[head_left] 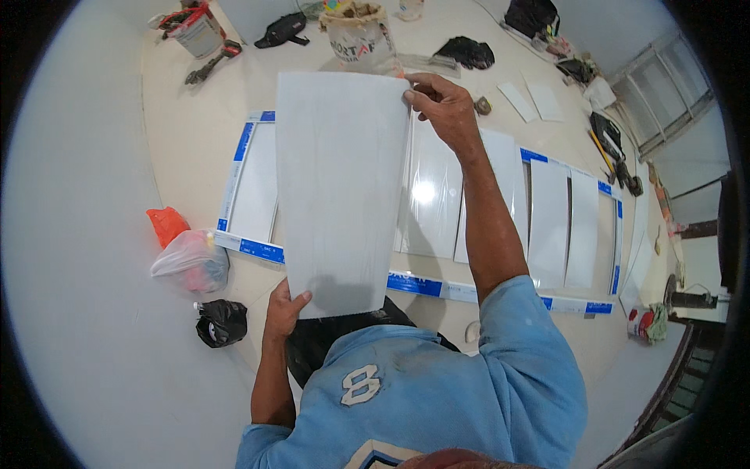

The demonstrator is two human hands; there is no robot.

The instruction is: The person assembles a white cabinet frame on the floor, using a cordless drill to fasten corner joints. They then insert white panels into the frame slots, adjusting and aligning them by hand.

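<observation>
A large white rectangular panel point(340, 191) is held up in front of me and hides part of the frame behind it. My left hand point(283, 310) grips its lower left corner, with the thumb lying on the front face. At the upper right corner, my right hand point(442, 105) pinches the edge between thumb and fingers. Beneath, on the floor, lies a long white frame with blue printed film point(414, 283). Inside the frame several white panels rest side by side, among them a glossy one point(431, 191) and a narrower one point(548, 223).
A mortar sack point(358, 43) stands beyond the panel, near a black plastic bag point(466, 52). At the far left are a bucket point(197, 35) and a power tool point(215, 61). Plastic bags point(191, 262) lie by the left wall. Two white offcuts point(544, 102) lie at the far right.
</observation>
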